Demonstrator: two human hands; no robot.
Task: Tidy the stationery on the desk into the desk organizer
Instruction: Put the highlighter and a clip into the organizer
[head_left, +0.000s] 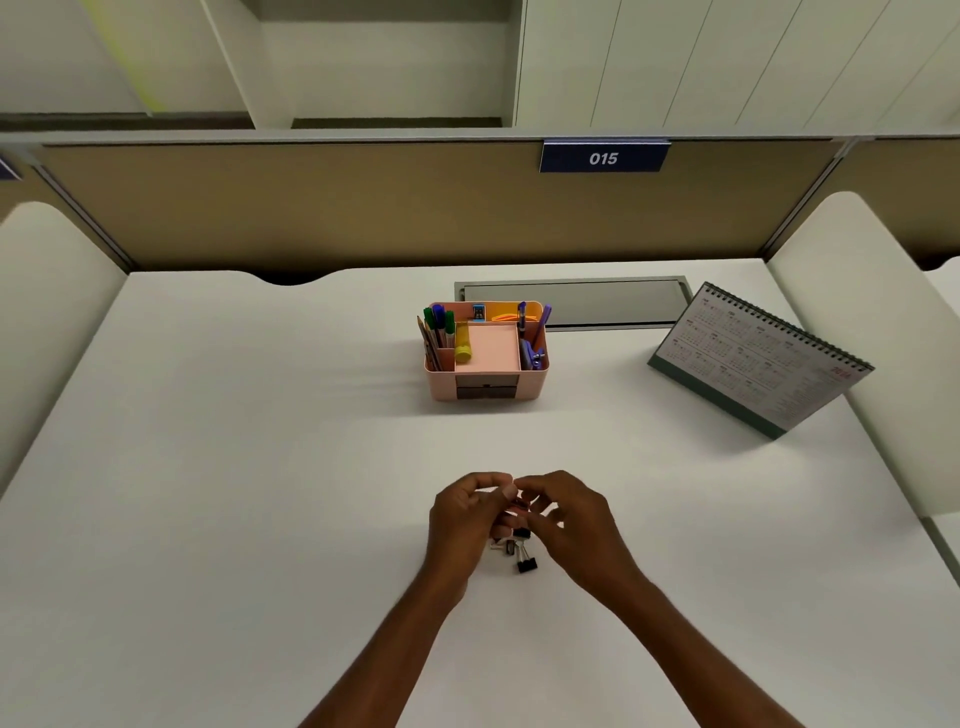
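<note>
Both hands, left (465, 525) and right (569, 525), meet over the surface (208, 493), each grip pinching binder clips (522, 553); organizer (485, 351) beyond.

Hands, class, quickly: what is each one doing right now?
Left hand: fingers curled, pinching small binder clips.
Right hand: fingers curled onto the same clips.

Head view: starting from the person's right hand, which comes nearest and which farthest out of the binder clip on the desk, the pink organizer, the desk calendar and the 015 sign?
From the right hand:
1. Binder clip, lying just below the fingers, between both hands.
2. Pink organizer, straight ahead at mid-desk.
3. Desk calendar, standing at the far right.
4. 015 sign, up on the partition behind the desk.
</note>
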